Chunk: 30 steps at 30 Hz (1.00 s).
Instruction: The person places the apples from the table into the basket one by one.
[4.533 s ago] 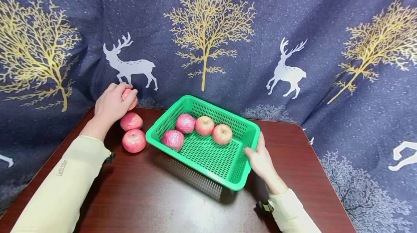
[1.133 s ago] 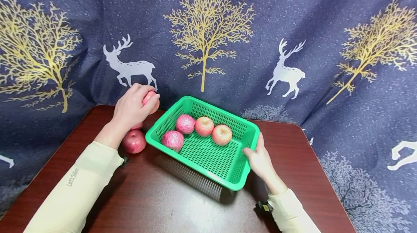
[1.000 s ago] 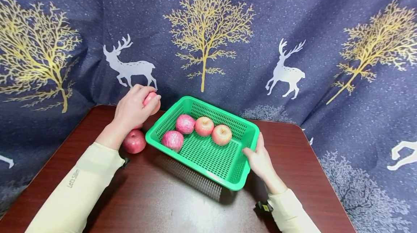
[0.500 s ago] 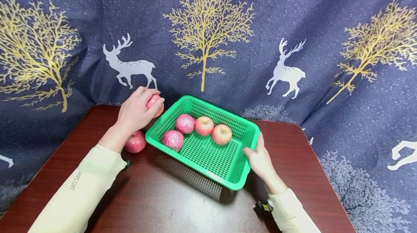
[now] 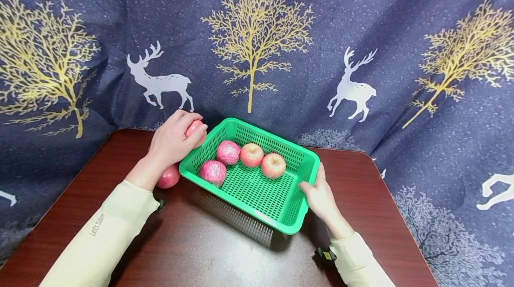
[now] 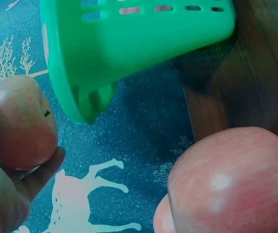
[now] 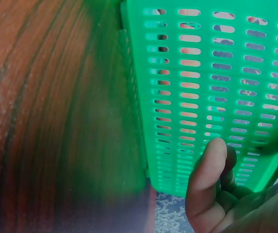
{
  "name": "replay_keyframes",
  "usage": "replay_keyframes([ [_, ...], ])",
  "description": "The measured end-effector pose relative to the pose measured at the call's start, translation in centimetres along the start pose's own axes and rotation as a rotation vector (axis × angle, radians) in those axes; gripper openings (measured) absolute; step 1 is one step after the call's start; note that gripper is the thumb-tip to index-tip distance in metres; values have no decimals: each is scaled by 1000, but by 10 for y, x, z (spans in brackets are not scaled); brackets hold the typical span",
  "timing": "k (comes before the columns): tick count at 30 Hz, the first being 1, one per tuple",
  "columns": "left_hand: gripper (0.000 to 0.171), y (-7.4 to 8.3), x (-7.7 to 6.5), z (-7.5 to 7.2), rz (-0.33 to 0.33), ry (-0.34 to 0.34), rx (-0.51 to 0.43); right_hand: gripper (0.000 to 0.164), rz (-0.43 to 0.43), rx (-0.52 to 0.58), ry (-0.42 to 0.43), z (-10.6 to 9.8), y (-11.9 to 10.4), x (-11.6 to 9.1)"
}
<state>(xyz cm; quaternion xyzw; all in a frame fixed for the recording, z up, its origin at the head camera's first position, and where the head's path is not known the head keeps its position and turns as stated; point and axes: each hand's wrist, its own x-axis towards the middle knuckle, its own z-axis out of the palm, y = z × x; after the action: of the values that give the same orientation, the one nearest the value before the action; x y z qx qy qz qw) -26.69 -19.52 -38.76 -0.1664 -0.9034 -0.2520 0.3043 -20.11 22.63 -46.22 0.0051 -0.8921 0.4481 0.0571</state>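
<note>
Nearest, two pale sleeves [image 5: 100, 229] reach in over a reddish-brown wooden surface [image 5: 192, 247]. At right, the right hand [image 5: 321, 195] grips the right end of a green basket [image 5: 257, 193], its thumb over the rim. A loose apple [image 5: 168, 176] sits on the surface just left of the basket, partly covered by the left forearm; the left wrist view shows part of another apple [image 6: 164, 217] behind it. Inside the basket, one striped apple [image 5: 213, 172] lies near the left end, and three more apples [image 5: 251, 155] run rightward beyond it. Farther, the left hand [image 5: 170, 139] curls round a held apple [image 5: 195, 133] just beside the far-left rim. Behind hangs dark blue cloth [image 5: 281, 86] printed with deer and trees.
</note>
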Motion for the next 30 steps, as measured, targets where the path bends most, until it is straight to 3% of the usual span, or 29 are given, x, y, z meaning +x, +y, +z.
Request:
replay_keyframes([
  [13,38,6,-1,9,60,3,-28,90,-11,19,5,0,1,1],
  [30,37,16,-1,14,65,-44,-26,87,-9,56,-17,1,2,2],
])
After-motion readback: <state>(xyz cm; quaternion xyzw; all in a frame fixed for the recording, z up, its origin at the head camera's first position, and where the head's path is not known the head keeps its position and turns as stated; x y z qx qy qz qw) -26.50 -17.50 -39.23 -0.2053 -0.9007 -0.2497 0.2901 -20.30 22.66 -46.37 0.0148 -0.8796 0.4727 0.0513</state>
